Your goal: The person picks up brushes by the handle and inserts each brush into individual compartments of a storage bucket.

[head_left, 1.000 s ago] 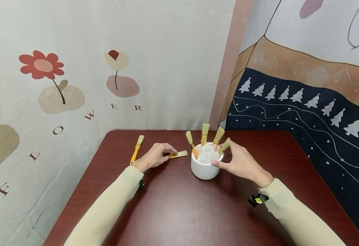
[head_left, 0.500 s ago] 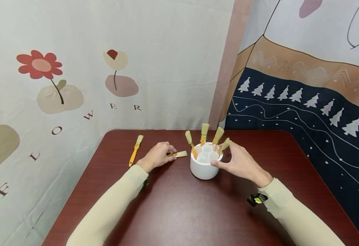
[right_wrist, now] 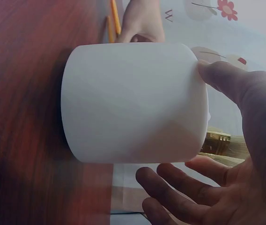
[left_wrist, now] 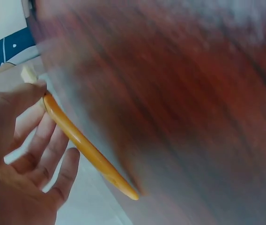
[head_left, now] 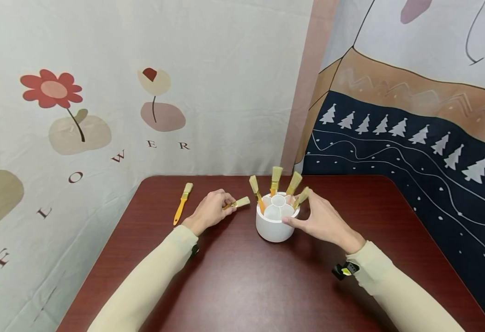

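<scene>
Head view: the left hand (head_left: pixel 210 210) is pinching a brush (head_left: pixel 239 203) by its orange handle, bristles pointing toward the white holder (head_left: pixel 272 226) on the worktop (head_left: pixel 242 276), so it is lying ready beside the pot. The right hand (head_left: pixel 319 219) is bracing the holder's side, thumb on the rim, keeping it steady. Four brushes (head_left: pixel 276 177) are standing bristles-up in its compartments. A spare brush (head_left: pixel 182 203) is lying apart, far left.

Left wrist view: the fingers (left_wrist: pixel 53 154) are curling loosely behind the handle (left_wrist: pixel 84 145), thumb clamping it on top.

Right wrist view: the thumb (right_wrist: pixel 233 86) is touching the holder (right_wrist: pixel 133 101); the fingers, spread and relaxed, are cupping it without closing.
</scene>
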Demonstrator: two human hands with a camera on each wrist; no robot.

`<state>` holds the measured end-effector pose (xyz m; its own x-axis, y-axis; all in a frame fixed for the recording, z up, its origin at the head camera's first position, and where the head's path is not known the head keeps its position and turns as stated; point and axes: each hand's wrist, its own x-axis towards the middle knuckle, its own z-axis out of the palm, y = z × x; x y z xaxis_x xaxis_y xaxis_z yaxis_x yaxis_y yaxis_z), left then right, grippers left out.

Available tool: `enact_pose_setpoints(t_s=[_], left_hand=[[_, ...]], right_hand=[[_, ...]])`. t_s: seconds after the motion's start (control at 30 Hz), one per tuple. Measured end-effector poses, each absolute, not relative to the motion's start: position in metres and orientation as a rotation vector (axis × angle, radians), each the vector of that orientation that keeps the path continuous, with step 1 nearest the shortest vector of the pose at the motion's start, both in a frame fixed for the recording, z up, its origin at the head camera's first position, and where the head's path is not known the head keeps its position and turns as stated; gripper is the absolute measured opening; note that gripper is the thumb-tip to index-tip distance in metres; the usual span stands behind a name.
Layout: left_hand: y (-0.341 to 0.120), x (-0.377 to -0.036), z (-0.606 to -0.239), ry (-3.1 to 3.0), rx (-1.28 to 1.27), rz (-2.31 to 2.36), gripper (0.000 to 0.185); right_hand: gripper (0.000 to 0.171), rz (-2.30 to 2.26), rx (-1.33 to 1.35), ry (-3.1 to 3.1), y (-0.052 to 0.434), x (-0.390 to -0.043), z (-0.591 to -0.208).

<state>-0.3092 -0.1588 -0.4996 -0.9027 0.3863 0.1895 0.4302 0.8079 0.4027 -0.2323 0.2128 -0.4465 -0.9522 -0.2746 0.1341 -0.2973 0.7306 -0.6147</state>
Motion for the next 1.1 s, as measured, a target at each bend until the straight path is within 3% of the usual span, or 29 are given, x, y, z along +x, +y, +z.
enact_pose_setpoints(t_s=[0.27, 0.43, 1.1], left_hand=[[-0.154, -0.299, -0.488, -2.757, -0.422, -0.828, 0.020], [-0.150, -0.291, -0.481, -2.647, -0.341, -0.914, 0.023], [-0.126, -0.262, -0.442, -2.334, -0.418, -1.222, 0.025]], right_hand=[[0.072, 1.038, 0.434, -2.860, 0.207, -0.230, -0.450], [0.080, 1.025, 0.377, -2.883, 0.204, -0.229, -0.451], [0.093, 1.123, 0.409, -2.894, 0.213, -0.229, -0.453]])
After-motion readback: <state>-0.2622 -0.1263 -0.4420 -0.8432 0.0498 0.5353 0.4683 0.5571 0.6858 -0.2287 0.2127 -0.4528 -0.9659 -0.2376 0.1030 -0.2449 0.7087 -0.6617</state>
